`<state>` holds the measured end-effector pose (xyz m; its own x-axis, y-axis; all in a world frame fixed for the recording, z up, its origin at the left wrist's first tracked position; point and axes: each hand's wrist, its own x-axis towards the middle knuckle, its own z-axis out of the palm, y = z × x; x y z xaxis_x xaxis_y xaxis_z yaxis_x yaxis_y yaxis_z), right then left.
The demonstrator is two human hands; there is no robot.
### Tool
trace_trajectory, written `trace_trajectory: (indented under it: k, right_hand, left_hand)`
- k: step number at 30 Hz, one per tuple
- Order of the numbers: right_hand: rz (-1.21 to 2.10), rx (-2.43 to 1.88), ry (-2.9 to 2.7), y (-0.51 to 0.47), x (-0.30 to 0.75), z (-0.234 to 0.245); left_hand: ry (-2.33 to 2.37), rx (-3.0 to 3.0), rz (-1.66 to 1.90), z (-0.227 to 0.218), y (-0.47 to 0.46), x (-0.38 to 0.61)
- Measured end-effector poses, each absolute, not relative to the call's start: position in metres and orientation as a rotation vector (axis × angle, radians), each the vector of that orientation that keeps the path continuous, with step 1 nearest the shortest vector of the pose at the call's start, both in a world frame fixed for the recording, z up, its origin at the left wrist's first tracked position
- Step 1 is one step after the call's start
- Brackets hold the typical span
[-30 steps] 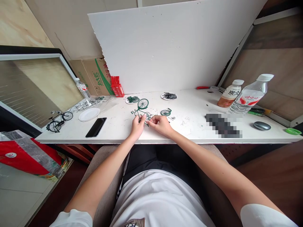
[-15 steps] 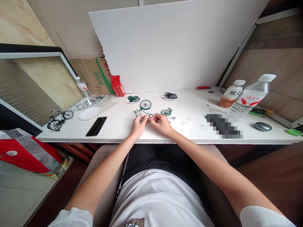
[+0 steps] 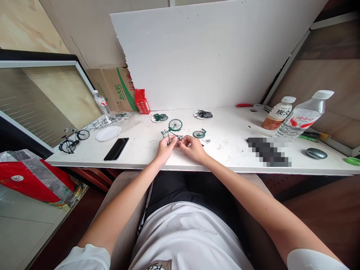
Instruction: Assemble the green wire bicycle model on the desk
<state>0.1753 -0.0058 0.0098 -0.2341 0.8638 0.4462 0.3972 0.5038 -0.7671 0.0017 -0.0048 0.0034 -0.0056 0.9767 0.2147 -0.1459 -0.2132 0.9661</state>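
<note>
A green model bicycle (image 3: 175,125), one large wheel pointing away from me, is held just above the white table. My left hand (image 3: 166,146) is closed on its frame, thumb and fingers pinching it. My right hand (image 3: 191,146) is closed at the frame's near right end, fingertips pressed together close to my left thumb; whatever small part sits between them is hidden. Right of the bicycle lies a loose green wheel (image 3: 199,133) with a curved piece attached. Beside it is a tiny grey part (image 3: 208,141).
Behind are a plate of green parts (image 3: 160,117) and a plate of black parts (image 3: 203,114). On the left are a phone (image 3: 116,149), white plates (image 3: 108,133) and a black model bicycle (image 3: 73,140). Bottles (image 3: 308,112) and a computer mouse (image 3: 316,153) stand right.
The view has shifted slightly, so the table things appear a little further right. Both hands stay together at the bicycle, with only small finger movement.
</note>
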Motion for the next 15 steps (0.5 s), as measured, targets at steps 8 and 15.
trace_trajectory:
  k: [8,15]
  right_hand:
    - [0.615,-1.082,-1.838,-0.006,0.174,0.008]
    - [0.495,-1.244,-1.862,0.004,0.198,0.036]
  left_hand:
    - [0.961,1.267,1.418,0.002,-0.002,0.001]
    - [0.933,1.224,1.381,0.003,-0.004,0.002]
